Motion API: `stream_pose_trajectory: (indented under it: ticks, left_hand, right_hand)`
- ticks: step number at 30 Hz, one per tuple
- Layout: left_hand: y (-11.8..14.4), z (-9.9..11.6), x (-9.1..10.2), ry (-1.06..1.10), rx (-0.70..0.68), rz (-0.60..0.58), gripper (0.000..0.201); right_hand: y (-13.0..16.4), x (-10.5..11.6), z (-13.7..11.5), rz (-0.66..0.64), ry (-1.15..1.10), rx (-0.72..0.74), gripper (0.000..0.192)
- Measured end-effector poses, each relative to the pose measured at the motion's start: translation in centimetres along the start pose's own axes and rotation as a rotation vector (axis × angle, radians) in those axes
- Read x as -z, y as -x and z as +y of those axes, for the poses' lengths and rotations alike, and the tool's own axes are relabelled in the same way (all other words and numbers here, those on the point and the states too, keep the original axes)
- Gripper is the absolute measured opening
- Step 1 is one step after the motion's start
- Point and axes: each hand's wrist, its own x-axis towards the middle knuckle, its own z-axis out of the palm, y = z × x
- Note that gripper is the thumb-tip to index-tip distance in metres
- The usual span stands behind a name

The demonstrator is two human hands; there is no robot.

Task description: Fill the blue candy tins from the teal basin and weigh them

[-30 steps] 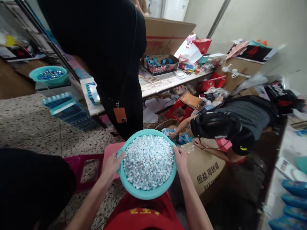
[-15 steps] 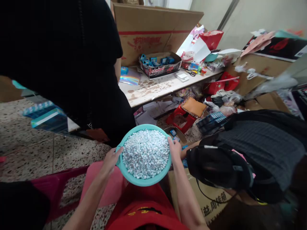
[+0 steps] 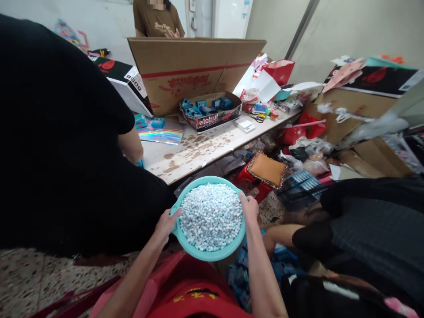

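While left hand point(image 3: 165, 227) and right hand point(image 3: 251, 210) have fingers clamped at nine and two o'clock on the basin point(image 3: 208, 255), held towards six in view, a nudge from the co-worker point(image 3: 59, 154) at nine could tip pellets point(image 3: 210, 216) out.

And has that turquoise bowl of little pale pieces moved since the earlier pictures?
Yes, forward: the turquoise bowl now appears much closer to the front edge of the white table than it did before.
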Motion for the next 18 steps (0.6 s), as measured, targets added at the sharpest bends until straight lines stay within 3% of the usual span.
stream_pose_trajectory:
  ticks: [7,18]
  left_hand:
    - [-5.9,5.1,-1.9,0.025,0.029,-0.039,0.050]
    - [-9.3,10.3,-0.7,0.123,-0.041,0.027,0.052]
  right_hand:
    - [-6.5,-1.5,-3.2,0.011,0.002,-0.036,0.047]
    - [-11.0,-1.7,-9.7,0.023,-0.072,0.046,0.051]
